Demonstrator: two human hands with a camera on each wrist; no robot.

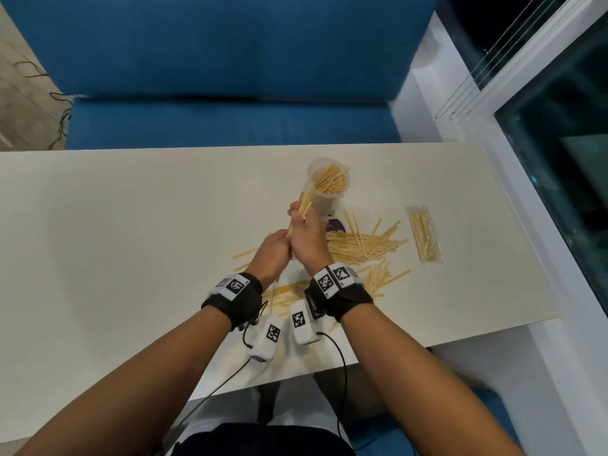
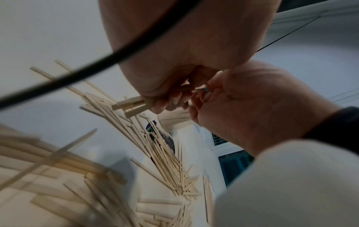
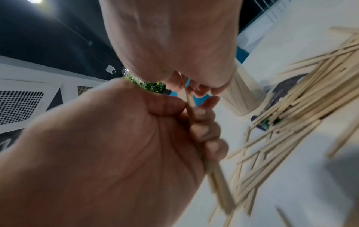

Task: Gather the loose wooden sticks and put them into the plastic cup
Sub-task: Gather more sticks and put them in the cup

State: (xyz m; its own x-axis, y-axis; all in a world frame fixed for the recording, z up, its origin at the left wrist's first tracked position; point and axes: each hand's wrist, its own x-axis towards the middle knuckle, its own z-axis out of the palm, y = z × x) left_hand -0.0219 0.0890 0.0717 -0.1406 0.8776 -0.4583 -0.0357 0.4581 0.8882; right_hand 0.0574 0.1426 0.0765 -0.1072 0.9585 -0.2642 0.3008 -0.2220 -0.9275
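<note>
A clear plastic cup (image 1: 329,187) stands on the white table (image 1: 131,241), filled with wooden sticks; it shows in the right wrist view as the cup (image 3: 244,95). Just in front of it, both hands hold one bundle of sticks (image 1: 301,209) raised off the table and leaning toward the cup. My left hand (image 1: 274,250) grips the bundle's lower end, seen as the bundle (image 2: 132,106). My right hand (image 1: 304,225) pinches it higher up. Loose sticks (image 1: 362,248) lie scattered on the table to the right and under my wrists.
A clear packet of sticks (image 1: 424,233) lies at the right. A purple printed wrapper (image 1: 335,227) sits under the pile by the cup. A blue sofa (image 1: 230,77) runs behind the table, and a window frame (image 1: 526,225) lines its right side.
</note>
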